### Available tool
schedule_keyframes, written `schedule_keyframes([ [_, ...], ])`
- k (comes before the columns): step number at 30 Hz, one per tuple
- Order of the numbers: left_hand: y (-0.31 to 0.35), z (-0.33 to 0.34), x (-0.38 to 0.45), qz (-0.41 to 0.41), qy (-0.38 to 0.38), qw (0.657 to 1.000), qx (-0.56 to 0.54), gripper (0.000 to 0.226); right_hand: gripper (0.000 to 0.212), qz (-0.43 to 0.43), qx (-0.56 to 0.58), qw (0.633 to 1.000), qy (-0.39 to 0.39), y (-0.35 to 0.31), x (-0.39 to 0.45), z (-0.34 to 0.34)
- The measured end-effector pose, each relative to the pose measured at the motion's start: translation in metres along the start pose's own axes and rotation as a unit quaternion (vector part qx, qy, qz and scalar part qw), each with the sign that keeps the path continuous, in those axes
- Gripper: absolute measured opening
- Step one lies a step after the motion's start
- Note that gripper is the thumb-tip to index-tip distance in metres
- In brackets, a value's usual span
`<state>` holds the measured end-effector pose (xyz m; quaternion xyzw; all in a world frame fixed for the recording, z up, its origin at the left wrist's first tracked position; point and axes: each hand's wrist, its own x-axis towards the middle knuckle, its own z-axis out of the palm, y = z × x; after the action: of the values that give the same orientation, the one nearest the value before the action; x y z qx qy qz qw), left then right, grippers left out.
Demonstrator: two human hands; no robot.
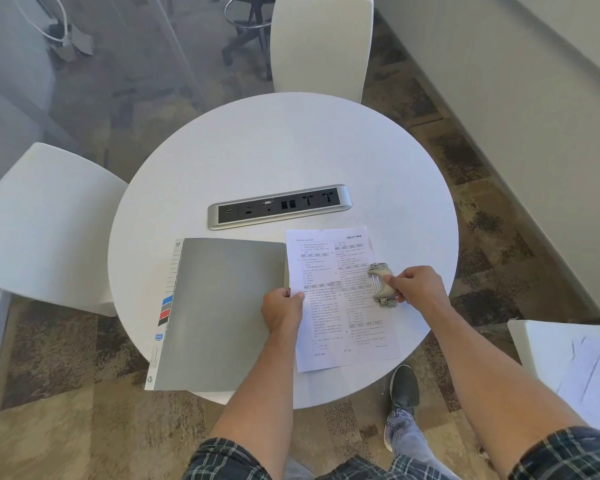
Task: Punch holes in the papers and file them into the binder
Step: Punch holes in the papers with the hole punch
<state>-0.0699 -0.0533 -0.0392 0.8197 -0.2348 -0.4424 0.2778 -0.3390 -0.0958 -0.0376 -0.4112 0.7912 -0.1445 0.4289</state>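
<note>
A printed paper sheet point(329, 306) lies on the round white table point(291, 150), right of a closed grey binder point(219, 313) with coloured index tabs along its left edge. My left hand point(282, 308) pinches the sheet's left edge. My right hand point(418, 285) grips a beige and metal hole punch point(381, 284) that sits on the sheet's right side, near its right edge.
A silver power and socket strip point(279, 206) is set into the table behind the paper. White chairs stand at the left point(45, 223) and at the back point(321, 46). More papers point(582, 368) rest on a white surface at the right. My shoe point(404, 386) is below the table edge.
</note>
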Motion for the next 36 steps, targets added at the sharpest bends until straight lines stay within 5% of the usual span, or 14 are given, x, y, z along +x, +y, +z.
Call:
schedule_keyframes([
  [12, 0.001, 0.000, 0.004, -0.011, -0.006, 1.000, 0.002, 0.009, 0.047, 0.012, -0.059, 0.996, -0.067, 0.002, 0.008, -0.013],
  [26, 0.007, -0.001, 0.007, -0.008, -0.014, 1.000, 0.017, 0.008, 0.050, -0.051, -0.326, 0.941, -0.075, -0.028, 0.017, -0.026],
  [36, 0.003, 0.001, 0.014, -0.013, -0.016, 1.000, 0.017, 0.010, 0.058, 0.001, -0.349, 0.929, -0.125, -0.022, 0.036, -0.017],
])
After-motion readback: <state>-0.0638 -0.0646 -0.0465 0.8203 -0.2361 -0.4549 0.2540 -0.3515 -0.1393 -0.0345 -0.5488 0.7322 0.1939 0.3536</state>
